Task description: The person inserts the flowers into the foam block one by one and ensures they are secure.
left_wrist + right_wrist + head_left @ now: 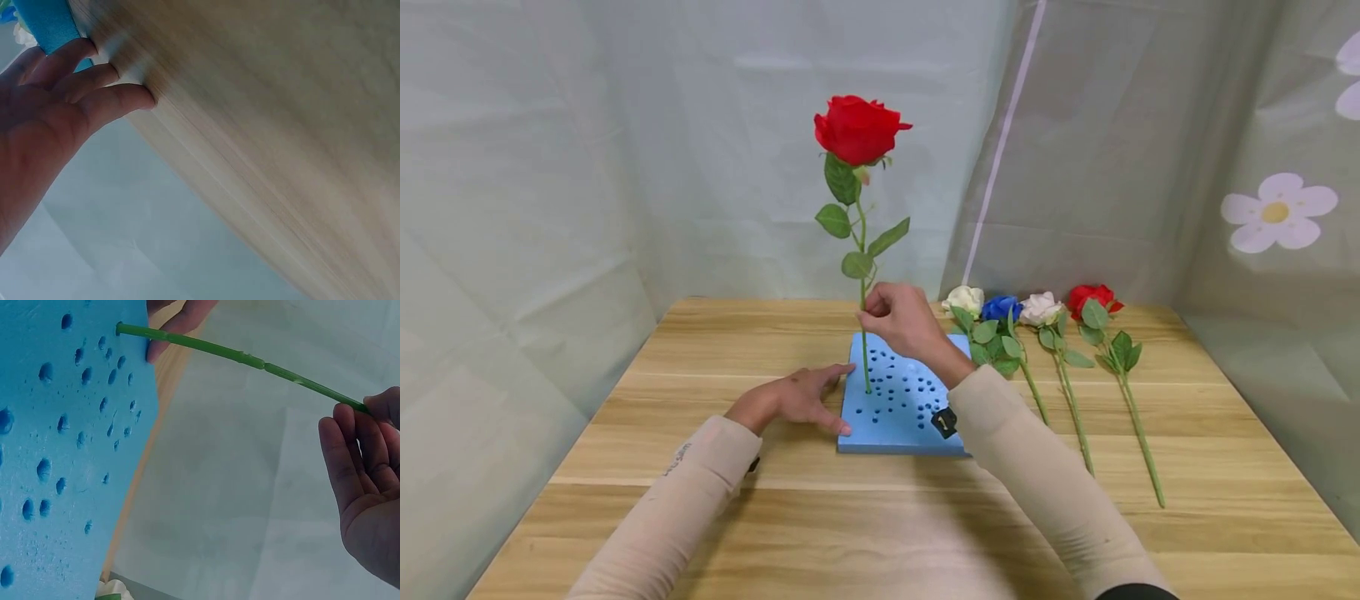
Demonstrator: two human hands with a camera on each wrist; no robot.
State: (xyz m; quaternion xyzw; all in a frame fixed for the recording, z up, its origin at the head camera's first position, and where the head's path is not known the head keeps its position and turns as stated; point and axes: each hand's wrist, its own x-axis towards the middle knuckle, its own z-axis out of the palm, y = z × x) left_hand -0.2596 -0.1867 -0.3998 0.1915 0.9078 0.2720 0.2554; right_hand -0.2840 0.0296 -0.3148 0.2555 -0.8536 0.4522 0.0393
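A tall red rose (859, 132) stands nearly upright, the lower end of its green stem (206, 347) in a hole of the blue foam board (901, 446). My right hand (908, 321) pinches that stem between thumb and fingers, partway up below the leaves. In the right wrist view the stem bows slightly between the hole and the fingertips (342, 411). At the board's left edge my left hand (805, 396) rests with fingers spread, its thumb and a fingertip touching the board. The left wrist view shows the same hand (59, 103) loosely extended beside the board.
Right of the board lie a white rose (964, 300), a blue rose (1002, 308), a pale pink rose (1041, 309) and another red rose (1093, 300), stems toward me. All are on a wooden table (760, 533). Grey-green curtains (775, 208) hang behind.
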